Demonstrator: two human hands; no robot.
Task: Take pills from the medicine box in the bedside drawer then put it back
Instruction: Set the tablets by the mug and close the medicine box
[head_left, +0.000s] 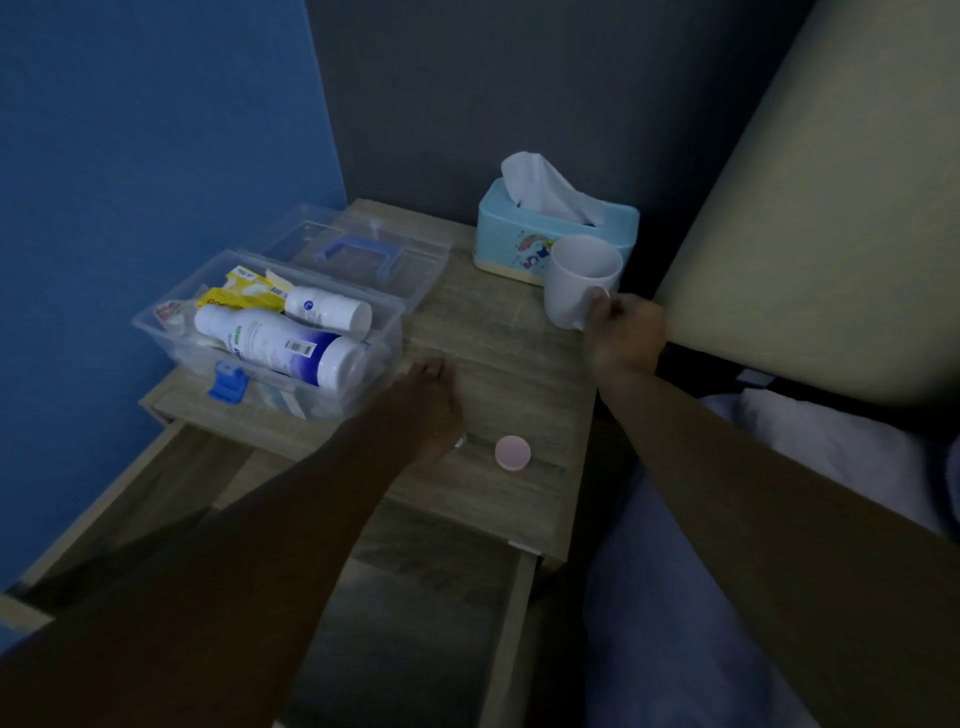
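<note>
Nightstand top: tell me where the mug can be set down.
Bare wood lies between the medicine box and the mug, in front of the tissue box. The front strip is tighter: the left hand and a pink cap sit there. The left side is crowded.

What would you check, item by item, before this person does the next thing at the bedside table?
1. Right hand grips the white mug by its handle side: ok.
2. Mug contents: cannot tell, the inside is not visible.
3. Left hand lies palm down on the tabletop beside the medicine box; whether it covers pills: cannot tell.
4. Pink round cap lies loose on the tabletop, off its bottle: not ok.
5. Box lid open: not ok for putting away.
6. Drawer open, ready for the box: ok.
</note>
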